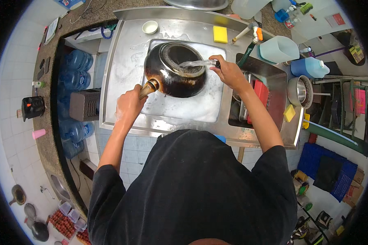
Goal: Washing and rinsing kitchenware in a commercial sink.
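My left hand [130,102] grips the light, scorched handle [148,88] of a dark pan [178,85]. The pan is tipped so that its blackened underside, with a ringed base, faces up. It is over a sink basin [199,111] full of white suds; whether it touches the suds I cannot tell. In my right hand [230,75] is the dark end of a hose [217,63]. Water [196,63] runs from it onto the pan's base. The green part of the hose [247,54] leads back to a tap with an orange handle [259,33].
A second basin [274,92] at right holds a red container [259,95] and metal trays. Around the steel counter are a small white bowl [150,27], a yellow sponge [220,34], another sponge [289,113], a translucent tub [279,49], a blue-liquid jug [308,67] and metal bowls [300,92].
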The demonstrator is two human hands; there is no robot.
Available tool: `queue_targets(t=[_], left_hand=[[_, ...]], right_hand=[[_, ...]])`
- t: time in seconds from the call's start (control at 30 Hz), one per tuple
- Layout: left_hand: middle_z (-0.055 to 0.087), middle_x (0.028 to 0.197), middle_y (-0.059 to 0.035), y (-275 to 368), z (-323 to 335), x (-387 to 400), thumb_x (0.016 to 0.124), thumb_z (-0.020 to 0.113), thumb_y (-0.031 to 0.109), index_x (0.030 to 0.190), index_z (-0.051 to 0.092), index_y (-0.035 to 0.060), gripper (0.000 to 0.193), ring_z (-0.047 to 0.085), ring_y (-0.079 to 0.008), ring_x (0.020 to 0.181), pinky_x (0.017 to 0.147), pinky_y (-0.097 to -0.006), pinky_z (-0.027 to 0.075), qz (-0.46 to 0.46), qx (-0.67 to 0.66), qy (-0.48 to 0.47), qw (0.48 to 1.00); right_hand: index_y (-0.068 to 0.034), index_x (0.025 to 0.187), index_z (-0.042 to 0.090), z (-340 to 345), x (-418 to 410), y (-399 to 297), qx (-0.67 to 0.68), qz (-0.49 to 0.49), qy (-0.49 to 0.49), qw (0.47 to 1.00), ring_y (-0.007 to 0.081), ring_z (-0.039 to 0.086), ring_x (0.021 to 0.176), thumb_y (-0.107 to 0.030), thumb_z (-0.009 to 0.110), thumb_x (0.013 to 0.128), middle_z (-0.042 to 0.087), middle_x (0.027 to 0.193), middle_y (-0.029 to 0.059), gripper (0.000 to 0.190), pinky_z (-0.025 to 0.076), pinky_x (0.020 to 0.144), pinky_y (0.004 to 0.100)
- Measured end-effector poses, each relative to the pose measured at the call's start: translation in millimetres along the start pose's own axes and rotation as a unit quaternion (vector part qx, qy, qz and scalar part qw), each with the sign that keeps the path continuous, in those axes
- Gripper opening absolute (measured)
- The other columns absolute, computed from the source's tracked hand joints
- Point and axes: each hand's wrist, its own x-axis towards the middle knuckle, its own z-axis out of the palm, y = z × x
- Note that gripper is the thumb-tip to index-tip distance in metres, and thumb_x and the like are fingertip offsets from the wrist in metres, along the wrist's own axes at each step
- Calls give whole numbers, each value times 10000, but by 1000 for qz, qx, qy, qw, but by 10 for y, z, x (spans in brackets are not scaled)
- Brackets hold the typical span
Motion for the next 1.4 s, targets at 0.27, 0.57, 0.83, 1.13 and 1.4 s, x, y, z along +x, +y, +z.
queue_targets(t=[0.27, 0.57, 0.83, 1.13, 1.4], left_hand=[[734, 847, -174, -11, -68, 146, 867, 737, 128, 1082, 615, 90, 249, 736, -379, 788, 675, -496, 572, 67, 55, 62, 994], [736, 838, -169, 350, -245, 612, 866, 705, 107, 994, 688, 86, 131, 748, -360, 793, 679, -480, 584, 119, 125, 49, 984], [757, 820, -82, 1490, -578, 1375, 795, 733, 113, 780, 777, 137, 52, 767, -290, 833, 681, -408, 580, 346, 307, 24, 886], [779, 1066, -49, 2104, 85, 2172, 866, 774, 249, 1101, 803, 140, 260, 737, -257, 1074, 861, -366, 585, 365, 391, -123, 836], [757, 1138, -67, 2250, -274, 2293, 936, 696, 260, 1122, 771, 157, 225, 741, -254, 1069, 852, -382, 601, 429, 410, -120, 796]], right_hand=[[-129, 1319, 490, 54, -22, 55, -20, -38, 75, 996, 442, 686, 732, -416, 590, 1046, 665, 726, 187, 409, 515, 628, 529], [-129, 1337, 507, -26, 88, 13, 19, -31, 78, 996, 441, 685, 745, -426, 615, 1029, 656, 718, 197, 442, 510, 630, 520], [-89, 1329, 525, -267, 193, -50, 63, -15, 137, 989, 481, 632, 738, -338, 662, 1021, 621, 747, 237, 419, 461, 636, 519], [-89, 1293, 534, -568, 205, -184, 69, -43, 188, 979, 476, 664, 747, -384, 647, 1020, 658, 752, 231, 417, 488, 620, 534], [-94, 1296, 540, -507, 167, -164, 86, -41, 203, 974, 484, 671, 792, -355, 646, 1026, 655, 775, 245, 390, 503, 645, 527]])
